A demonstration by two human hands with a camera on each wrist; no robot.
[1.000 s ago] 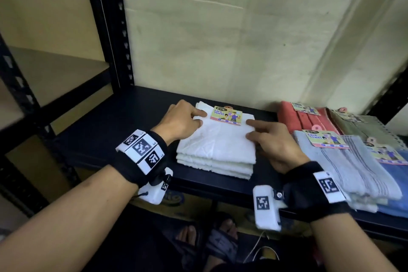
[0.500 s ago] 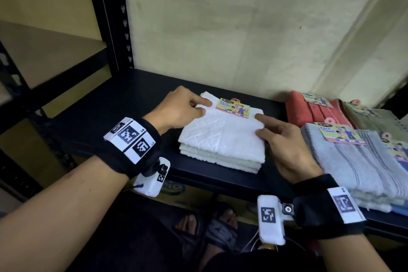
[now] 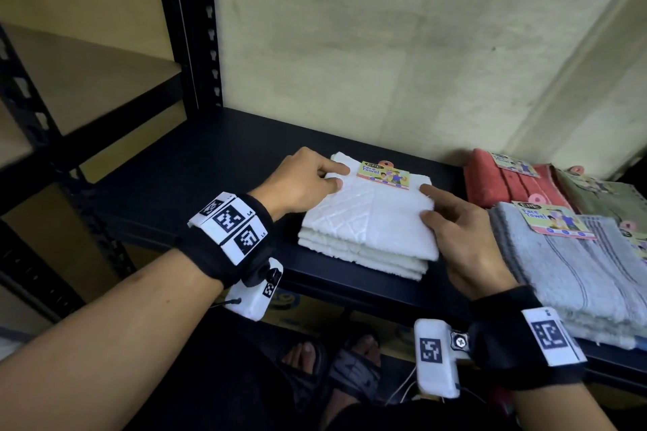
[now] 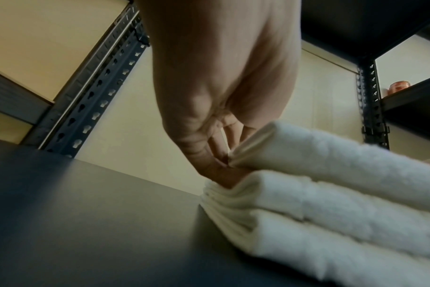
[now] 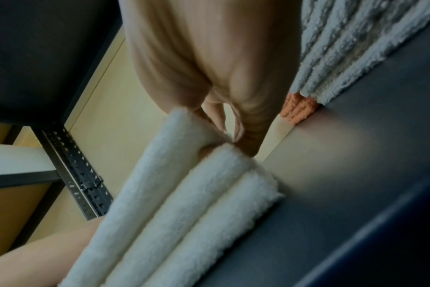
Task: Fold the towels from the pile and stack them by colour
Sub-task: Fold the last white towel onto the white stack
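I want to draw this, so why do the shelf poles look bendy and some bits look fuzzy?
Head view: the wide lens bends the shelf post near the edge; the white towels look sharp. Left wrist view: the post curves too, and the near towels are soft. Right wrist view: blurriest, with fuzzy towels and a pale glare patch on the shelf.

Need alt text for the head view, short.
Both hands pinch the top white towel of a folded stack on a black shelf: left hand at its far left corner, right hand at its right edge. Grey and red towels lie to the right.
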